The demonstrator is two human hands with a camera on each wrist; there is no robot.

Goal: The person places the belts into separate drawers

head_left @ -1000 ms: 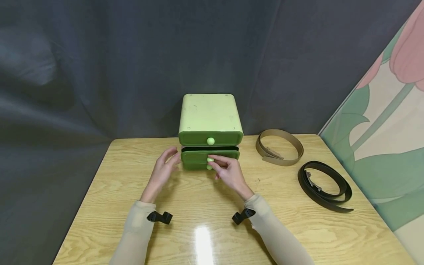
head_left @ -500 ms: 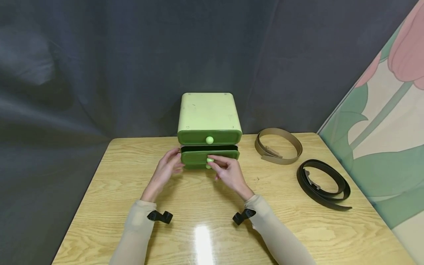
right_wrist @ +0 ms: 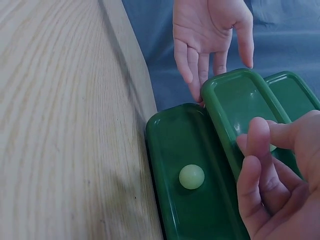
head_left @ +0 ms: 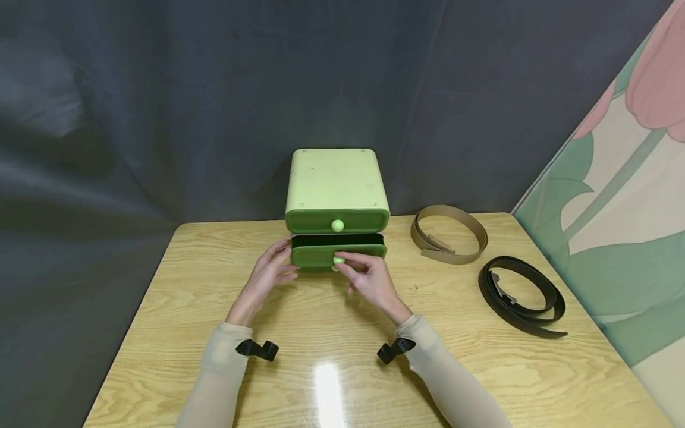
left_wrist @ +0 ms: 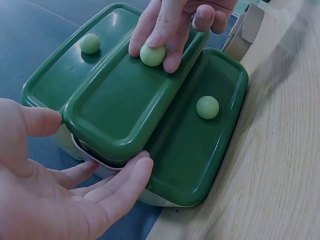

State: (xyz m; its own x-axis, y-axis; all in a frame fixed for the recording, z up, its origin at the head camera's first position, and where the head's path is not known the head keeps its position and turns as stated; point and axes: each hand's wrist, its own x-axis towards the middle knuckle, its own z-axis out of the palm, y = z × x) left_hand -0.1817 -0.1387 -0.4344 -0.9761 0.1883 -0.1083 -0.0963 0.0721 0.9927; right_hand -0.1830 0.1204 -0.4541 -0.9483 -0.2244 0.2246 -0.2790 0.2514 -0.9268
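Three green drawers sat one above another in a pale green cabinet (head_left: 339, 178) at the back of the table (head_left: 176, 309), and the middle drawer (head_left: 312, 257) stood partly out, a dark gap showing above its front. The right hand (head_left: 371, 282) pinched that drawer's round knob (left_wrist: 152, 55) between thumb and fingers, hiding part of the front. The left hand (head_left: 266, 273) gripped nothing; its fingers were loosely spread about the drawer's left end, thumb by the upper corner and the others close below, though whether they touched it could not be told. Jutting out, the middle drawer overhung the bottom drawer (left_wrist: 200, 145) and covered most of it from the head view; the top drawer (head_left: 310, 222) looked closed

Just beside the cabinet, to the person's right, lay a coiled tan belt (head_left: 446, 211), and nearer the person, by the table's right edge, a coiled black belt (head_left: 527, 324). Both belts lay off to the side of the hands. A dark curtain (head_left: 241, 107) hung close behind the cabinet, and a flower-patterned panel (head_left: 631, 208) rose along the right
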